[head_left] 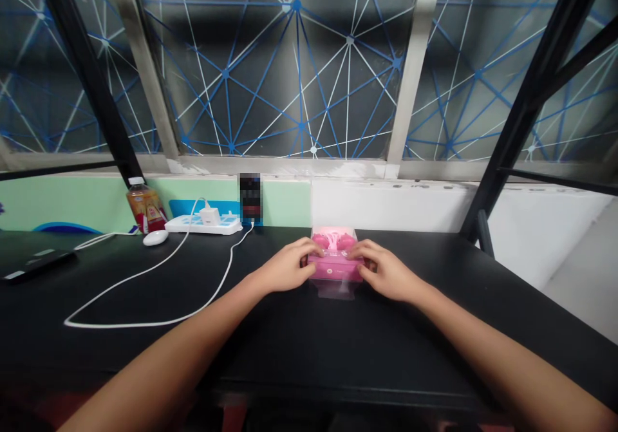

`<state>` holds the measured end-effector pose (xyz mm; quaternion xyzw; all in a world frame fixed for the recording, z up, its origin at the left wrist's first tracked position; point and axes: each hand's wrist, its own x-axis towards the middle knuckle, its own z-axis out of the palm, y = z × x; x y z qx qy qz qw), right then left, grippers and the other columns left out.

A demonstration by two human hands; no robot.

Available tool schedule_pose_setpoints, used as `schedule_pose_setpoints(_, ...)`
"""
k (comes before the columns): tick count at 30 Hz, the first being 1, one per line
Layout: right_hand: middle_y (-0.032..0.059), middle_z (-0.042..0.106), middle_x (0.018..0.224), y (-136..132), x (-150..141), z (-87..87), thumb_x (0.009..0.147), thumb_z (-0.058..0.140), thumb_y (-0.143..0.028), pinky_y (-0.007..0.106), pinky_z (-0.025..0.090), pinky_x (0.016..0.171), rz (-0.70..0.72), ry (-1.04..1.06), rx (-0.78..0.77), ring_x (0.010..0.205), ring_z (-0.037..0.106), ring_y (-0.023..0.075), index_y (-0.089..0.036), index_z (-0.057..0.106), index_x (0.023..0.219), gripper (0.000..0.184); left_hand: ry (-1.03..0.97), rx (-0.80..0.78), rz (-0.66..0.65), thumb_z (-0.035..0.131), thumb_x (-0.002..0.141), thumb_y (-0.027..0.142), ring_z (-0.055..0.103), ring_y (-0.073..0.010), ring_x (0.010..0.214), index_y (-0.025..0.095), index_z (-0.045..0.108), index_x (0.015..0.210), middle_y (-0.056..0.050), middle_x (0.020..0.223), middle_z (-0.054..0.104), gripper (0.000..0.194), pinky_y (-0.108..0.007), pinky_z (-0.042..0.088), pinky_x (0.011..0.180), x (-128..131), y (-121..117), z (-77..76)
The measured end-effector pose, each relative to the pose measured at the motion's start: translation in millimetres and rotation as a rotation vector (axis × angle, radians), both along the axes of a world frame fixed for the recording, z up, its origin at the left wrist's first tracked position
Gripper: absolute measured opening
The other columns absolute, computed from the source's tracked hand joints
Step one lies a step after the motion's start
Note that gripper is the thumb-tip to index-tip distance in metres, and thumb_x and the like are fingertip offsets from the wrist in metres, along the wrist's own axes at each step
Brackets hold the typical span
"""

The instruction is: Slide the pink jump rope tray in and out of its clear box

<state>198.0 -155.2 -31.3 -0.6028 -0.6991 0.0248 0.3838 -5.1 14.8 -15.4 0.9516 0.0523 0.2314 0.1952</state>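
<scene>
A pink box [334, 266] with clear plastic parts rests on the black table, between my hands. Two rounded pink pieces and paler pink strands show in its far part; I cannot tell what they are. A clear plastic flap [337, 289] sticks out from the near side. My left hand [291, 264] grips the box's left side, fingers on top and thumb at the near left corner. On the right side my right hand [385, 270] holds it the same way, fingertips on the top edge and thumb low on the front.
To the left are a white power strip [205, 226] with a charger [209, 216], a phone [250, 199] propped upright, a white mouse [155, 237], a bottle [146, 206] and a dark flat device [38, 264]. A white cable [120, 326] loops over the black table [367, 348].
</scene>
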Motion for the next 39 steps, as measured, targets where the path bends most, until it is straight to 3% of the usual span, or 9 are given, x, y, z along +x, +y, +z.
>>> schedule_pose_setpoints(7,0.006,0.059,0.114,-3.2,2.6,1.7,0.075,0.05,-0.002,0.031,0.049,0.069,-0.003,-0.033,-0.025,0.081,0.058,0.0151,-0.024,0.063,0.11,0.044,0.056,-0.047,-0.059,0.049,0.073,0.004,0.055,-0.0121,0.075,0.023,0.061,0.111,-0.005,0.118,0.057,0.044,-0.026,0.046,0.069,-2.3,5.1,2.1)
schedule_pose_setpoints(13,0.0066,0.063,0.103,-4.0,2.8,4.7,0.091,0.052,-0.025,0.033,0.049,0.073,-0.073,-0.142,0.007,0.078,0.06,0.0166,-0.022,0.064,0.105,0.018,0.04,-0.027,-0.05,0.05,0.078,0.009,0.055,-0.0122,0.073,0.022,0.064,0.107,-0.005,0.117,0.061,0.035,-0.027,0.047,0.07,-3.7,5.2,6.0)
schedule_pose_setpoints(22,0.008,0.062,0.109,-7.8,-1.7,8.1,0.096,0.043,-0.028,0.036,0.051,0.077,-0.145,-0.29,-0.04,0.086,0.063,0.0197,-0.023,0.061,0.112,0.024,0.0,-0.039,0.004,0.05,0.087,0.018,0.057,-0.0114,0.071,0.022,0.065,0.102,-0.003,0.111,0.063,0.022,-0.026,0.047,0.069,-1.6,-3.1,6.6)
schedule_pose_setpoints(25,0.0101,0.054,0.126,-14.5,-2.5,11.5,0.086,0.061,-0.042,0.039,0.05,0.085,-0.092,-0.302,-0.124,0.102,0.059,0.0243,-0.026,0.051,0.13,0.047,-0.013,-0.046,0.017,0.051,0.088,0.02,0.057,-0.0119,0.073,0.023,0.065,0.102,-0.003,0.111,0.063,0.02,-0.026,0.047,0.069,-1.9,-2.3,6.2)
schedule_pose_setpoints(28,0.0132,0.045,0.139,-19.4,-7.9,15.6,0.071,0.075,-0.053,0.05,0.042,0.098,-0.058,-0.401,-0.126,0.126,0.044,0.0343,-0.026,0.044,0.139,0.079,-0.022,-0.109,0.035,0.053,0.087,0.023,0.058,-0.012,0.075,0.022,0.065,0.103,-0.004,0.115,0.061,0.02,-0.025,0.048,0.069,0.1,1.1,2.1)
schedule_pose_setpoints(30,0.0142,0.044,0.141,-20.9,-15.4,19.3,0.073,0.074,-0.051,0.053,0.036,0.102,-0.033,-0.462,-0.091,0.13,0.038,0.0361,-0.025,0.048,0.135,0.072,-0.021,-0.199,0.048,0.054,0.088,0.026,0.059,-0.0109,0.072,0.022,0.065,0.104,-0.005,0.121,0.059,0.02,-0.025,0.05,0.067,2.6,4.2,-2.4)
schedule_pose_setpoints(33,0.0132,0.055,0.128,-22.6,-30.3,26.3,0.083,0.065,-0.037,0.05,0.038,0.101,0.017,-0.495,-0.048,0.123,0.046,0.0322,-0.023,0.059,0.12,0.04,-0.001,-0.334,0.044,0.053,0.088,0.031,0.059,-0.0081,0.063,0.021,0.063,0.105,-0.007,0.129,0.054,0.022,-0.025,0.051,0.059,5.5,7.2,-7.9)
schedule_pose_setpoints(36,0.0085,0.065,0.102,-25.7,-42.2,30.7,0.086,0.059,-0.025,0.042,0.045,0.089,0.064,-0.455,-0.068,0.1,0.059,0.0251,-0.021,0.062,0.102,0.017,-0.03,-0.273,0.048,0.058,0.085,0.029,0.06,-0.0085,0.065,0.021,0.065,0.103,-0.006,0.126,0.056,0.021,-0.025,0.051,0.063,5.3,6.4,-7.6)
schedule_pose_setpoints(39,0.0057,0.068,0.094,-27.7,-45.8,28.0,0.085,0.058,-0.023,0.035,0.049,0.076,0.103,-0.397,-0.166,0.085,0.063,0.0218,-0.022,0.063,0.103,0.018,-0.062,-0.157,0.068,0.061,0.083,0.027,0.061,-0.0102,0.07,0.022,0.068,0.099,-0.003,0.116,0.063,0.018,-0.025,0.05,0.069,3.9,3.2,-3.8)
